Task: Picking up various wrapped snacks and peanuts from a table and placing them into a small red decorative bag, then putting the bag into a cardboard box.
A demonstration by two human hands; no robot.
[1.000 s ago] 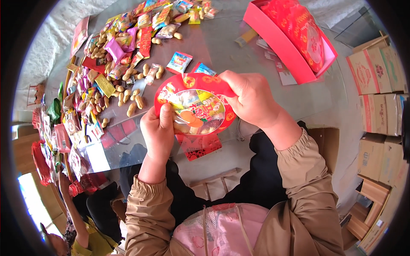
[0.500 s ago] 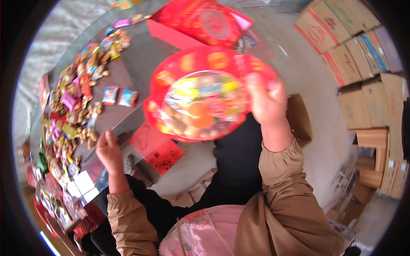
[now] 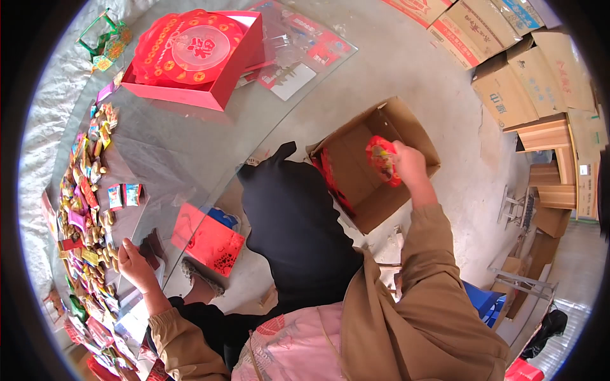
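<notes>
Holding a filled red packet at the open mouth of a brown cardboard box, low on the right beyond the table, over the rim or just inside, hard to tell! Pinching it by the right edge, between thumb and fingers of the right hand. Looking very much like the putting-away step, with filling apparently done. Calling next, by the look of it, for a gentle lowering and a loosening of that pinch, clear of the cardboard. Spotting more red packets inside, along the left wall, too shadowed to count. Switching to the left hand: half curled near the table's edge, with nothing visible in it, and impossible to tell whether pressed together or slightly spread. Noting a red box on the far side, stacked with flat red bags, probably unfilled. Finding wrapped sweets heaped with peanuts along the left, near two blue-and-white sachets.
</notes>
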